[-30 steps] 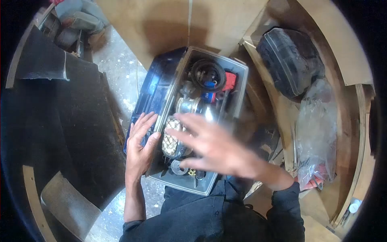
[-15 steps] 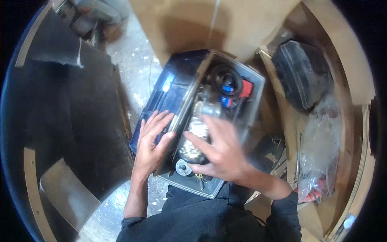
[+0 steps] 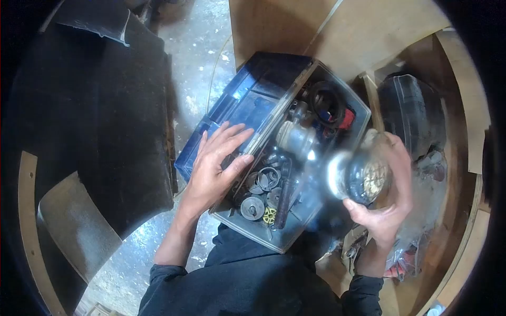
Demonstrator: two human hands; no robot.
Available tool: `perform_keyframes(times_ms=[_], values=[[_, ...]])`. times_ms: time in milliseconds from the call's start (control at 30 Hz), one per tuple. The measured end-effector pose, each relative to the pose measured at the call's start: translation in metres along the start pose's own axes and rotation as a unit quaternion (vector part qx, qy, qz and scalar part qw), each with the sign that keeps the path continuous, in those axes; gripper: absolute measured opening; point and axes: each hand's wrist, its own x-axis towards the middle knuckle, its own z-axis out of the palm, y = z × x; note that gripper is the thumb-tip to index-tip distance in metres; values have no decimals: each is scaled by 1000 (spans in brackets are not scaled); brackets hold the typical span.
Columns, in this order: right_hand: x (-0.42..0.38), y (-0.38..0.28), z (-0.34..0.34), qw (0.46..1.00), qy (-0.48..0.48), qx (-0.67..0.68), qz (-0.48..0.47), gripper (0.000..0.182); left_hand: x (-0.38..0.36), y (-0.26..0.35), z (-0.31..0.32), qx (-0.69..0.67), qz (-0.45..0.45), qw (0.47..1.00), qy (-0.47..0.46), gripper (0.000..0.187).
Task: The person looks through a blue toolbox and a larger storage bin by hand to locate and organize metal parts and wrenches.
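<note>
An open toolbox with a blue lid lies in front of the person. My left hand is spread, resting on the lid's edge with nothing in it. To the right of the box, my right hand is wrapped round a clear jar with pale contents, tilted on its side and blurred. Inside the box are a metal cylindrical part, a black ring, a red item, round metal discs, a yellow wheel-shaped piece and a dark bar.
A large dark panel stands at the left, beside a speckled floor. On the right, a wooden compartment holds a black bag and clear plastic. A wooden board rises behind the toolbox.
The jar has come up out of the toolbox and moved right in my right hand, uncovering the discs and bar. My left hand stays on the lid's edge. The view has shifted.
</note>
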Motion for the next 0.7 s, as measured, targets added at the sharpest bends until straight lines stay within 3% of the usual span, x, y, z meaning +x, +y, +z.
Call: perform_keyframes(times_ms=[100, 367, 533, 700], values=[[-9, 5, 4, 999, -29, 19, 1, 82, 0, -1, 1, 1, 0, 1000, 0, 45], [-10, 13, 3, 1000, 6, 10, 21, 81, 1, -4, 0, -3, 3, 1000, -8, 48], [-4, 2, 15, 998, -57, -27, -29, 81, 2, -2, 2, 2, 8, 1000, 8, 46], [4, -13, 51, 985, -133, 52, -96, 74, 3, -5, 2, -12, 9, 1000, -6, 49]])
